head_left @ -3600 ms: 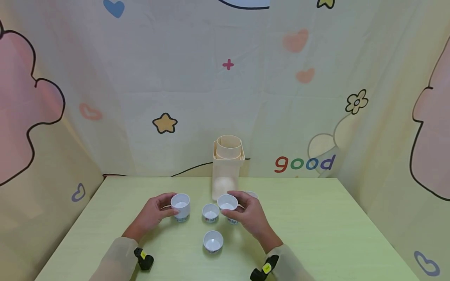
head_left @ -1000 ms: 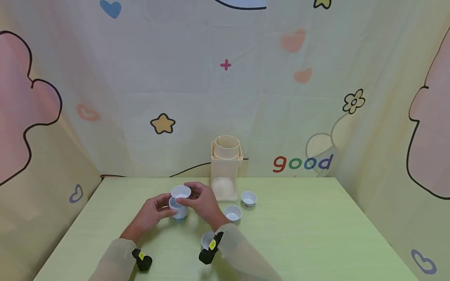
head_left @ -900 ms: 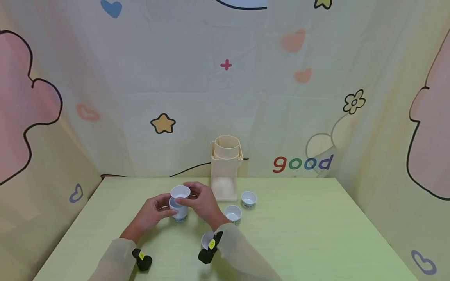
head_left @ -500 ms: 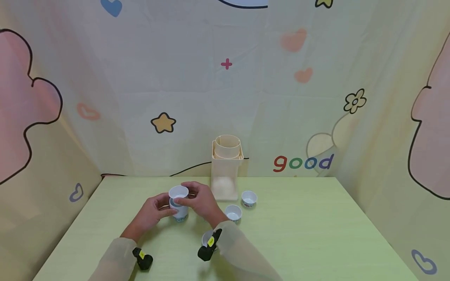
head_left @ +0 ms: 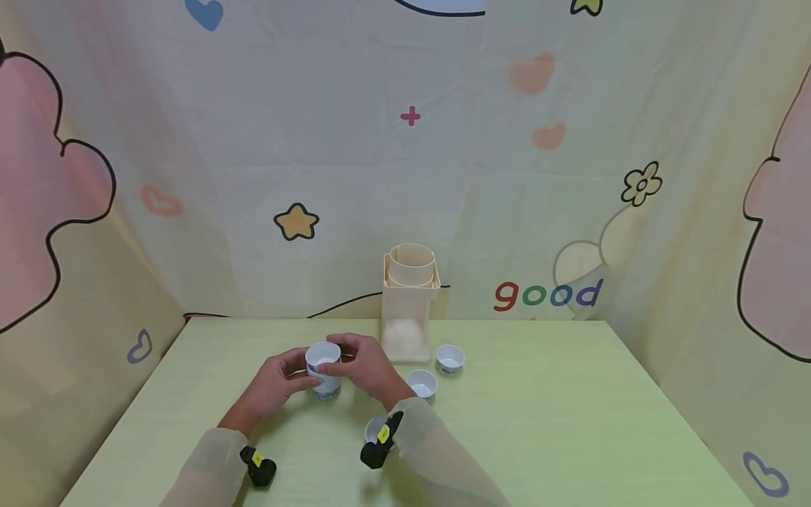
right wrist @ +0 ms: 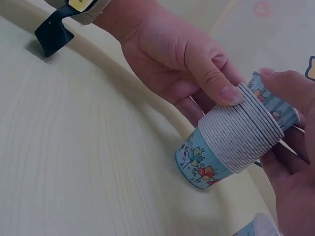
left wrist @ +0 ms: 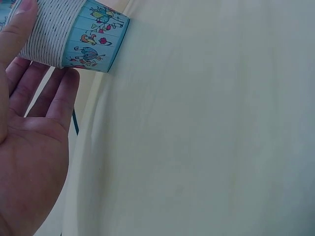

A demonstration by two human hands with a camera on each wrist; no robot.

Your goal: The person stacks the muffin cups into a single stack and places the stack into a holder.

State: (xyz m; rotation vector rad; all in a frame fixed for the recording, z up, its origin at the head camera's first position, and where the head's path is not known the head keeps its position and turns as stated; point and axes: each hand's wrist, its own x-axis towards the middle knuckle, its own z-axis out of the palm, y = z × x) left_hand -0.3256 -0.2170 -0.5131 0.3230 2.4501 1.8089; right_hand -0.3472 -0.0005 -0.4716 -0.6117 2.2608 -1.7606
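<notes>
A stack of blue printed paper cups (right wrist: 238, 135) with many white rims stands on the table, gripped by my left hand (head_left: 279, 384) between thumb and fingers. My right hand (head_left: 367, 366) pinches another paper cup (right wrist: 280, 110) at the stack's mouth. The lower part of that cup is hidden inside the stack, and its upper wall still shows in the right wrist view. In the left wrist view the stack's printed base (left wrist: 96, 42) points away from my palm. Behind the right wrist, one loose paper cup (head_left: 375, 431) is partly covered.
Two more paper cups (head_left: 450, 359) (head_left: 422, 384) stand upright to the right of my right hand, and a sliver of another shows under it. A cream cup dispenser (head_left: 405, 334) with a round tube stands at the table's (head_left: 538, 408) back.
My right hand has carried a paper cup from the middle leftward to the stack, then lowered it into the stack's mouth. My left hand has kept its grip in place.
</notes>
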